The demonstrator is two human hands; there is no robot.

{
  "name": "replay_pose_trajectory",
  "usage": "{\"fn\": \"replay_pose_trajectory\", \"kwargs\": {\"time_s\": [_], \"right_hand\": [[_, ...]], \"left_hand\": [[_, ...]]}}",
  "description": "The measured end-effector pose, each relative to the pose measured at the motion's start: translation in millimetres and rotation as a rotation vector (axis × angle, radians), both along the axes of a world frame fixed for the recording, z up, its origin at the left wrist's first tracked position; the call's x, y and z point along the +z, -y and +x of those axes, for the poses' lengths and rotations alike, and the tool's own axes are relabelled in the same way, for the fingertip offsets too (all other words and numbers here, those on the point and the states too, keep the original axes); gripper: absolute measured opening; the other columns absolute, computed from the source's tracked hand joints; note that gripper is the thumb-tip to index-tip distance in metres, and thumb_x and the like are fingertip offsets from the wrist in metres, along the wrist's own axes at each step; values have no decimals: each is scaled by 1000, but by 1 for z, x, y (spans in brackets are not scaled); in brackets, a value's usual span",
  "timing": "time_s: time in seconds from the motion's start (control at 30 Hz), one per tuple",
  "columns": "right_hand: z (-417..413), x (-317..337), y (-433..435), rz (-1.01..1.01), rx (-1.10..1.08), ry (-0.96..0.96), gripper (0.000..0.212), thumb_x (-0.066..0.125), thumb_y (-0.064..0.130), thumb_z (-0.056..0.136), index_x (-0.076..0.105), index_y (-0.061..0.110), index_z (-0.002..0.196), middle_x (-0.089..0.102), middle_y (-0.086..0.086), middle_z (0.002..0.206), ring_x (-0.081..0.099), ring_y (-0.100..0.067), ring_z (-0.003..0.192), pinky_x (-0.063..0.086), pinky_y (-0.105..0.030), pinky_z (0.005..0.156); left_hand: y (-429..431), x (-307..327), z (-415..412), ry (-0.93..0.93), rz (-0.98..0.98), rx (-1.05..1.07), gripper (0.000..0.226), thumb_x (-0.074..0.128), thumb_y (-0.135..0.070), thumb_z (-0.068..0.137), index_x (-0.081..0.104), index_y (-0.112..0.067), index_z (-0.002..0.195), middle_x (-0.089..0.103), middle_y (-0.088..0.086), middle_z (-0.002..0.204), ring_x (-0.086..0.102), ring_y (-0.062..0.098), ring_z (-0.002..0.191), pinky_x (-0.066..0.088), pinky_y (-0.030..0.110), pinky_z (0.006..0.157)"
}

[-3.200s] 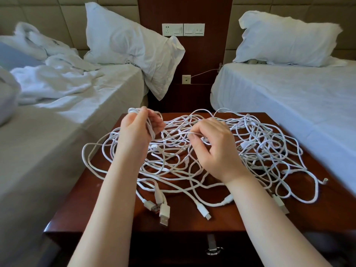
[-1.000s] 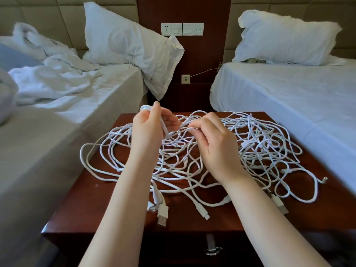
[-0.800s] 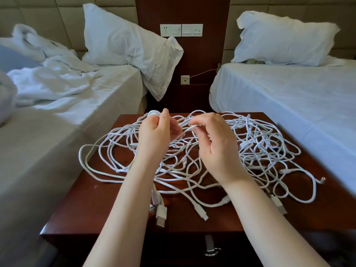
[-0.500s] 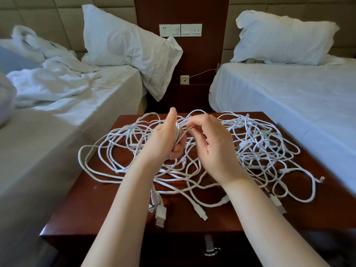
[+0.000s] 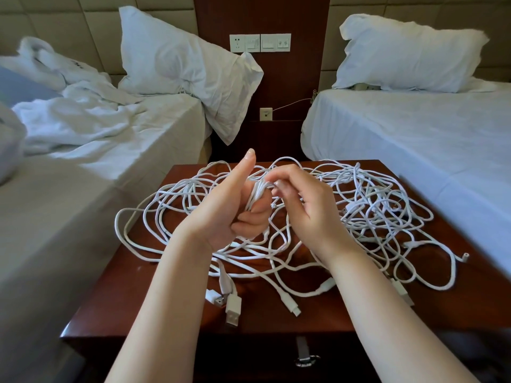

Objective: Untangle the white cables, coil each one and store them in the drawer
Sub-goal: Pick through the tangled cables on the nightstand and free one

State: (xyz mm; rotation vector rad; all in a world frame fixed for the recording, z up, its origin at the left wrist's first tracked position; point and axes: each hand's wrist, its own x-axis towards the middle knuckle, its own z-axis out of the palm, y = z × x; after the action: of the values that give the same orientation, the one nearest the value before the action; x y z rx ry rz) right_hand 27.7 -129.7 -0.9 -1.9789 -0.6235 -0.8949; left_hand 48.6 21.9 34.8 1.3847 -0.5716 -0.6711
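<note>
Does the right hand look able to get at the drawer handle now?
Probably not at once: the right hand pinches a cable that the left hand grips. Nothing covers the drawer handle, so letting go would free it.

The red-brown nightstand (image 5: pixel 154 294) carries a tangled spread of white cables (image 5: pixel 367 214); USB plugs (image 5: pixel 233 309) lie near its front edge.

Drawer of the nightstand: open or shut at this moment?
Shut: the drawer front with its metal pull sits under the nightstand top, no interior showing.
</note>
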Motion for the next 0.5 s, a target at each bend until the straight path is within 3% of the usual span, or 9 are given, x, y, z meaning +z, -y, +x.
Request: {"fn": "replay_pose_trajectory", "kwargs": {"time_s": [0.13,0.27,0.37,0.5], "right_hand": [[1,-2,0,-50,-40,-16,21,45,11,101,65,6,105,60,16,91,57,3,86,40,-10,77],[2,-2,2,7,-138,94,19,51,3,96,68,3,103,65,2,92,58,-3,88,42,-12,79],[2,-3,1,-10,-161,112,18,51,3,96,68,3,103,65,-1,93,59,-8,89,45,-16,79],[1,-4,0,9,-130,76,19,51,4,96,69,4,103,64,2,95,58,-4,91,43,-12,80]], "left_hand": [[-5,3,-2,35,11,-68,49,47,-49,84,37,-16,49,24,-5,43,20,7,36,15,17,37],[-7,1,-5,129,122,-87,41,47,-23,88,38,-17,48,27,-6,43,21,9,38,15,18,39],[-6,-1,-7,131,199,-82,44,42,-18,93,40,-15,49,29,-3,45,23,11,40,19,18,41],[-3,0,-9,119,203,-100,32,40,-25,84,42,-11,54,30,0,49,25,13,43,19,23,44]]}}
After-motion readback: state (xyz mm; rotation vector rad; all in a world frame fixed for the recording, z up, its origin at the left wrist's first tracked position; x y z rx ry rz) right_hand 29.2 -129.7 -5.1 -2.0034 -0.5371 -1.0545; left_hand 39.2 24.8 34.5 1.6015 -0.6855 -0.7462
